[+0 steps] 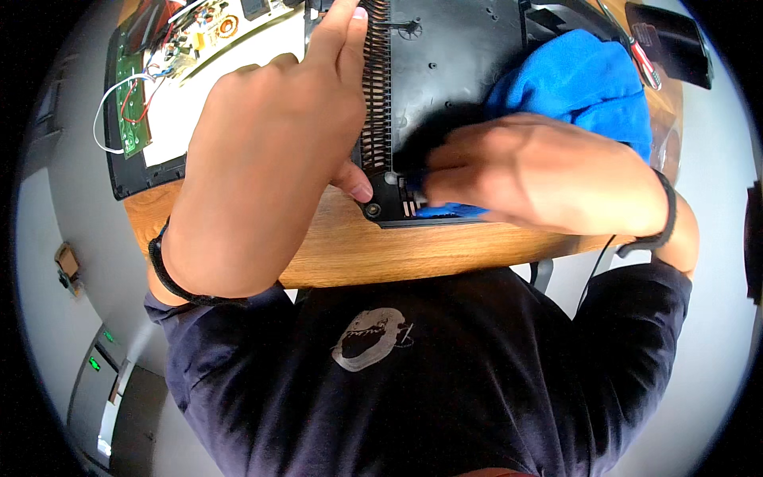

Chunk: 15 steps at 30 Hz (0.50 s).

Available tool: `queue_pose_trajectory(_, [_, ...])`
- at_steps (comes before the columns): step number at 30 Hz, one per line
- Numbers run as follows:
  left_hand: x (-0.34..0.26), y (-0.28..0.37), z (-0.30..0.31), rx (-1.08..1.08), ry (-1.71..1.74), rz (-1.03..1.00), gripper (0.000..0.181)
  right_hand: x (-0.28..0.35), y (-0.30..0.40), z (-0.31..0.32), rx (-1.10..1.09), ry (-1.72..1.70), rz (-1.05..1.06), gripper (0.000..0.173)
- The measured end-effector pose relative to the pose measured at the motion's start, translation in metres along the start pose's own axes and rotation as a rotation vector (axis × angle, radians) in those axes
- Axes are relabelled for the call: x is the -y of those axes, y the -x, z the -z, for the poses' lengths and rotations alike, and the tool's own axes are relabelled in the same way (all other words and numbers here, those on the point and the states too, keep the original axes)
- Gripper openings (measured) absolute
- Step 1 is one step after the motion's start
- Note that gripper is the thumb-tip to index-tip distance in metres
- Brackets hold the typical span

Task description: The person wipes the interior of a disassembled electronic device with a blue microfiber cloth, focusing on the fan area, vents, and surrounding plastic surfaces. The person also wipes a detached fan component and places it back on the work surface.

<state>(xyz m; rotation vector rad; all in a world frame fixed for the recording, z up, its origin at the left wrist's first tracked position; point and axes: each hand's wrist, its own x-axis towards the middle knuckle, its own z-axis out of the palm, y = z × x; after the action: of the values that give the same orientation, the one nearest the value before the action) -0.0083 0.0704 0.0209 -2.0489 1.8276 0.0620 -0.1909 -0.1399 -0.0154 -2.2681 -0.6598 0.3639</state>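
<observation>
A black plastic housing cover [447, 53] lies on the wooden table before me, its inner side up with small screw posts. Along its left edge runs a row of slotted vents [377, 101]. My left hand [280, 125] grips that edge, the thumb by the near corner and the fingers stretched toward the far end. Bunched blue cloth [587, 89] rests on the cover's right part. My right hand [536, 173] is blurred and pinches a part of this cloth against the slots along the near edge. The fingertips are partly hidden.
At the left lies an opened appliance half with a white panel [173, 128], a circuit board with a copper coil [226, 27] and a green circuit board [136, 116] with loose wires. A red-handled tool [645, 65] and a black flat object [673, 45] are at the right. The table's edge [381, 262] is close to my body.
</observation>
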Motion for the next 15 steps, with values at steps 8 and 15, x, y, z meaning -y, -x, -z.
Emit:
queue_pose_trajectory(8, [-0.003,0.003,-0.013,0.002,0.125,0.117,0.15,0.015,0.026,0.079,0.233,-0.007,-0.172,0.032])
queue_pose_trajectory(15, [0.001,-0.009,-0.024,-0.002,0.136,0.087,0.153,0.045,0.083,0.089,0.183,0.071,-0.484,0.036])
